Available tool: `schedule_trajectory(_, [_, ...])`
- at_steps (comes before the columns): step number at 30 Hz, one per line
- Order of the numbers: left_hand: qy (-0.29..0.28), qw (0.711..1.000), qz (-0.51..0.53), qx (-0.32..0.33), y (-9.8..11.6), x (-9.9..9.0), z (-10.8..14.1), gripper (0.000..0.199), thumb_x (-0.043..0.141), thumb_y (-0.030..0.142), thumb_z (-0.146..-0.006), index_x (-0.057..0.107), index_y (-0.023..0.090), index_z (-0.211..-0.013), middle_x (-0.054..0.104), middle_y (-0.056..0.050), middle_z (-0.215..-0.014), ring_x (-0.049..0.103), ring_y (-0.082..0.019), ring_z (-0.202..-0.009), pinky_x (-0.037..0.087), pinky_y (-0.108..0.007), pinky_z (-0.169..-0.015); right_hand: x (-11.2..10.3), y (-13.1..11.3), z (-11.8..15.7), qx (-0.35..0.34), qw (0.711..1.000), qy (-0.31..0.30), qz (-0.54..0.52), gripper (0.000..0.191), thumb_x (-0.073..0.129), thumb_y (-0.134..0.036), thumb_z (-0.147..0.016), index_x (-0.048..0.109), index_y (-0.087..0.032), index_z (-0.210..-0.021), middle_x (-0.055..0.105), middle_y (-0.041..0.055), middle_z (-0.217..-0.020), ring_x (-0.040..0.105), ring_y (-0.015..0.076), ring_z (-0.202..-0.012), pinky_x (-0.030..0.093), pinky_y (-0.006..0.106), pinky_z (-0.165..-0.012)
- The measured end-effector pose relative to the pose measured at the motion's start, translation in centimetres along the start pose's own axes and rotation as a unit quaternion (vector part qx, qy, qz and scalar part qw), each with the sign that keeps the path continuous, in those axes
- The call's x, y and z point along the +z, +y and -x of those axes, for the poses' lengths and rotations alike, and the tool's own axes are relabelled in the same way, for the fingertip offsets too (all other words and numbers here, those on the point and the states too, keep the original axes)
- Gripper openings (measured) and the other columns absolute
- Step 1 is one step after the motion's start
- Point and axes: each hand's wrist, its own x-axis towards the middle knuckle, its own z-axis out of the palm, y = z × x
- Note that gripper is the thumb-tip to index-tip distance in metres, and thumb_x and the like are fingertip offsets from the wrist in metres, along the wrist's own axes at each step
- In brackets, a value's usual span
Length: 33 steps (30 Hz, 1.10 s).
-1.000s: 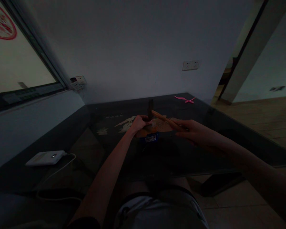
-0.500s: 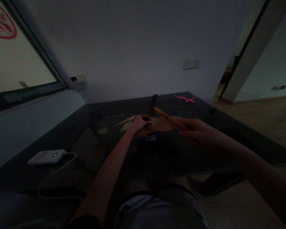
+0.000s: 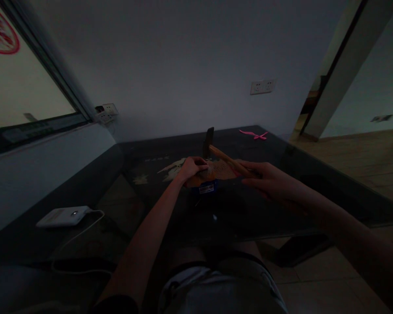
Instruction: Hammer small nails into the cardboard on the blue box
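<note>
My right hand is wrapped round the wooden handle of a hammer, whose dark head stands up beyond the work on the table. My left hand pinches something small and pale, too dim to make out, over a flat brown piece with a dotted surface. Under that piece sits a blue object with a white label. The hammer's handle slants above the brown piece, its head just behind it.
A dark glossy table carries a white power bank with a cable at the left and a pink ribbon-like item at the back right. Sockets are on the wall behind.
The view has shifted very slightly. The hammer's head has moved a little to the left, and my left hand stays at the brown piece.
</note>
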Motion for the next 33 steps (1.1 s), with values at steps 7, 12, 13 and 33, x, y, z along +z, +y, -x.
schedule_trajectory(7, [-0.007,1.000,-0.009,-0.006,0.5,-0.1,0.1,0.025,0.068,0.029,-0.066,0.070,0.013,-0.084,0.070,-0.005,-0.083,0.061,-0.017,-0.075,0.046,-0.028,-0.070,0.4,1.0,-0.4,0.016,1.000,-0.018,0.004,0.059,0.053,-0.025,-0.079,0.041,-0.014,-0.136,0.043,-0.0077,-0.053,0.043,0.0064,-0.036,0.036,0.016,-0.032])
schedule_trajectory(12, [-0.002,1.000,0.015,-0.013,0.2,0.0,0.0,0.021,0.068,0.030,-0.067,0.069,0.013,-0.079,0.069,-0.005,-0.078,0.061,-0.016,-0.072,0.046,-0.027,-0.069,0.0,0.4,0.1,-0.002,1.000,-0.005,-0.002,0.062,0.055,-0.028,-0.079,0.039,-0.017,-0.138,0.044,-0.0076,-0.054,0.043,0.0062,-0.036,0.036,0.016,-0.031])
schedule_trajectory(13, [0.002,1.000,0.020,-0.019,0.2,0.1,0.0,0.021,0.068,0.030,-0.066,0.069,0.013,-0.079,0.069,-0.005,-0.078,0.061,-0.016,-0.071,0.046,-0.027,-0.068,0.1,0.5,0.1,-0.004,1.000,-0.008,-0.002,0.061,0.055,-0.028,-0.079,0.040,-0.017,-0.137,0.044,-0.0075,-0.054,0.043,0.0062,-0.036,0.037,0.016,-0.031])
schedule_trajectory(33, [0.003,0.999,0.047,-0.023,0.3,0.3,0.1,0.030,0.072,0.030,-0.063,0.069,0.013,-0.088,0.070,-0.005,-0.086,0.062,-0.017,-0.075,0.046,-0.028,-0.069,0.8,1.0,-0.1,0.008,0.999,-0.034,-0.010,0.054,0.053,-0.027,-0.082,0.043,-0.016,-0.134,0.043,-0.0071,-0.055,0.043,0.0056,-0.037,0.036,0.016,-0.032])
